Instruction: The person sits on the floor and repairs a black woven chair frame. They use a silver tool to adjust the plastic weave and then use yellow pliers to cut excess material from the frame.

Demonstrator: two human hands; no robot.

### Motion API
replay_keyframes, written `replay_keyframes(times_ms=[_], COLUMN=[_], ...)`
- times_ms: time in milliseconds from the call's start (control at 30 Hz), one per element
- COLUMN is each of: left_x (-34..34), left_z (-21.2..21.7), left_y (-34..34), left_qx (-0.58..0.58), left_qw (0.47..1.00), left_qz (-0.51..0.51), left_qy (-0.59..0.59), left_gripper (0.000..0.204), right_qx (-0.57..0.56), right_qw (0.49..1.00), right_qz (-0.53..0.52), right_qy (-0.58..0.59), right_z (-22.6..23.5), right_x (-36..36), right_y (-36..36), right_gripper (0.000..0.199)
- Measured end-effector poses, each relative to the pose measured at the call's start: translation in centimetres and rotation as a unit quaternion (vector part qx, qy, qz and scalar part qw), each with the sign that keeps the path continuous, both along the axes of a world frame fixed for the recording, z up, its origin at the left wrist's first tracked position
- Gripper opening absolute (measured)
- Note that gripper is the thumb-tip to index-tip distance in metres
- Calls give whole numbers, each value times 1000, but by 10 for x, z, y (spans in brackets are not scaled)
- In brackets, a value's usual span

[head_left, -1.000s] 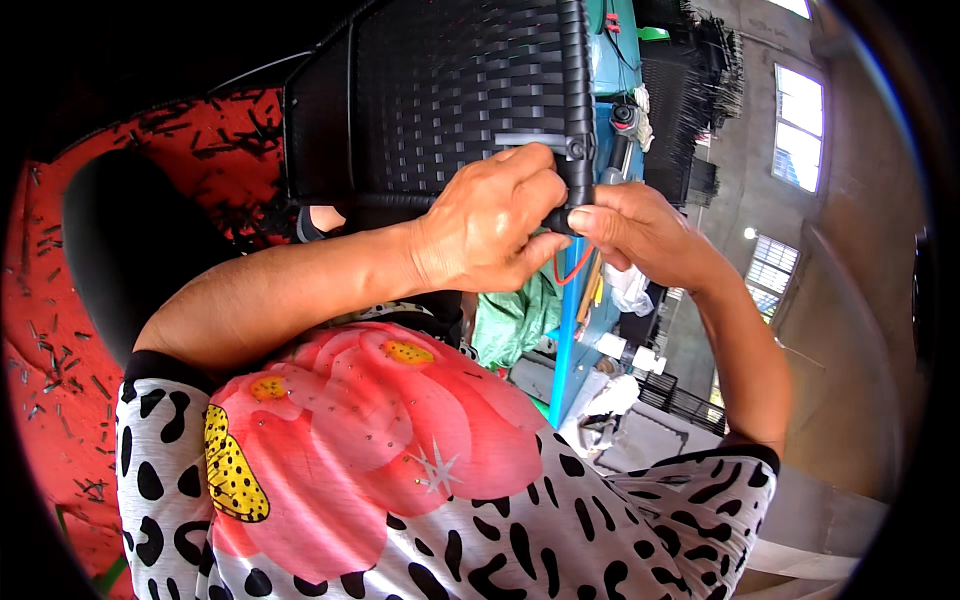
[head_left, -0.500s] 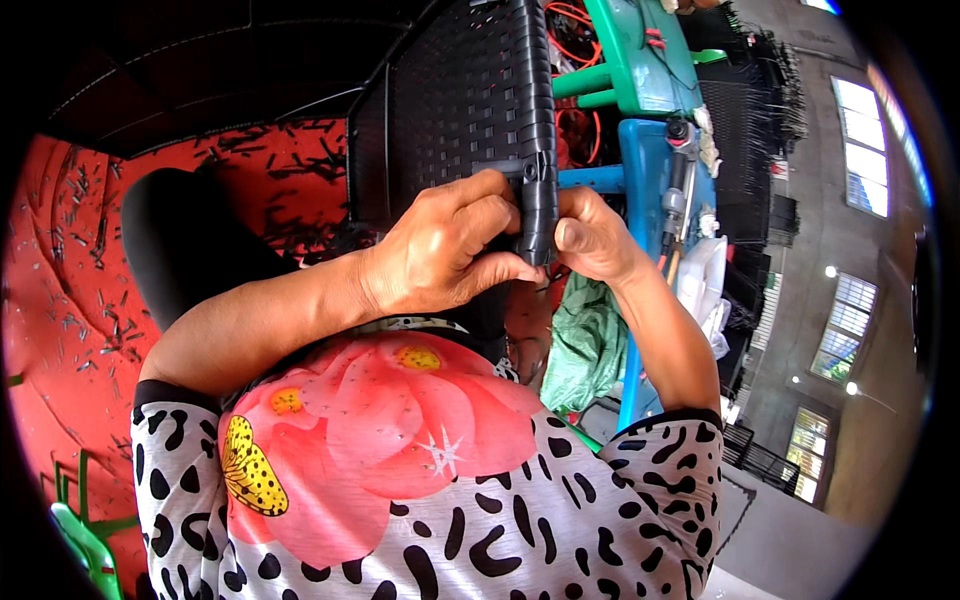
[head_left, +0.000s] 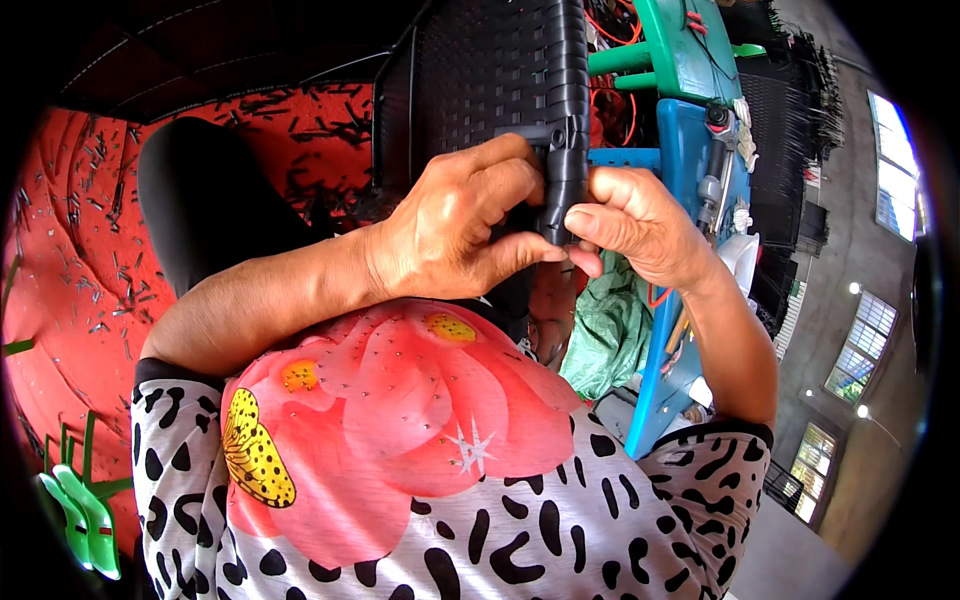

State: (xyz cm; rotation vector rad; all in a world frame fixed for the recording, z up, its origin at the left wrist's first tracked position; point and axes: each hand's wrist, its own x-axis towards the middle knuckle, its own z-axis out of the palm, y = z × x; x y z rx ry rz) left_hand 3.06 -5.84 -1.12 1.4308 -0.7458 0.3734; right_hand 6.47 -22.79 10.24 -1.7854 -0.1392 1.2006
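Observation:
A black woven furniture frame, its edge wrapped in flat strip, stands in front of me and reaches down to my hands. From the left, my left hand grips the edge's near end, its fingers curled behind a short dark bar and its thumb stretched toward the tip. On the other side, my right hand pinches the same wrapped end, thumb bent against it. Both thumbs meet close to the tip. The left fingertips are hidden behind the frame, and whether a loose strip lies between the fingers I cannot tell.
To the right stand a blue stool bearing a grey power tool and a green stool. A green sack lies below them. Black strip scraps litter the red floor covering. Green plastic furniture stands lower left.
My view has shifted, so the frame and stools sit farther right. The right thumb has come across onto the wrapped end, nearer the left thumb. My left hand keeps its grip.

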Motion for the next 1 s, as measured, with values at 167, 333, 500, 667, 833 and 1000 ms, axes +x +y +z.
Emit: replay_keyframes(times_ms=[167,333,500,667,833,1000], left_x=[-12,-6,-4,-5,-3,-1], left_z=[5,4,13,10,6,4], left_y=[6,17,24,21,16,14], left_qx=[17,-104,-113,-140,-132,-125], left_qw=[996,922,849,865,894,914], left_qz=[-58,-235,-305,-289,-259,-240], left_qy=[70,288,416,385,341,303], left_gripper=[41,23,10,10,13,14], right_qx=[-33,-42,-29,-9,-12,-45], right_qw=[999,998,999,1000,999,999], right_qz=[23,36,21,10,-13,-18], right_qy=[-3,-13,-19,-26,-31,-19], right_z=[-1,2,2,-2,0,6], right_x=[-11,-14,-16,-18,-18,-16], right_y=[2,5,8,5,6,11], right_gripper=[31,30,30,30,30,30])
